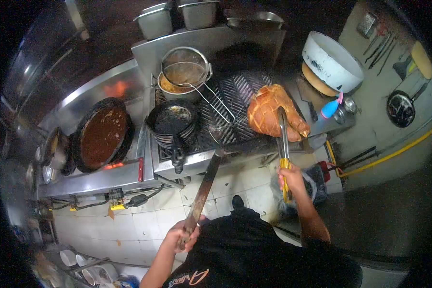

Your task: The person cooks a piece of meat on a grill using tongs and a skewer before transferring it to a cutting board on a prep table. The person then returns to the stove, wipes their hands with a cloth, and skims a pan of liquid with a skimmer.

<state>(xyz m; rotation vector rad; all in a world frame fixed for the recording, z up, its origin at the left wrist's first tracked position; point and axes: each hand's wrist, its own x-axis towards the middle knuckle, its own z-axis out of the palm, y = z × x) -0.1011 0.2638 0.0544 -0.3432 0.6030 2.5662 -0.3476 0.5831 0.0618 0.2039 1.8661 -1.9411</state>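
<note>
The grill (233, 91) serves as the landmark. The scored, browned piece of meat (265, 114) rests at its right end, the narrow part toward the front right corner. The right hand (292, 178), in front of that end, is closed around the yellow handles of the metal tongs (284, 161); one arm of the tongs lies over the meat, but I cannot tell whether the tips pinch it. The left hand (183, 236), in front of the grill and farther left, is wrapped around the lower end of a long, flat metal tool (202, 194), its upper end near the grill's front edge. Stacked black pans (170, 126) stand at the grill's left end, with a pot (175, 95) under a strainer (170, 55) behind them. Left of the grill sits a wide pan of reddish-brown contents (103, 137).
</note>
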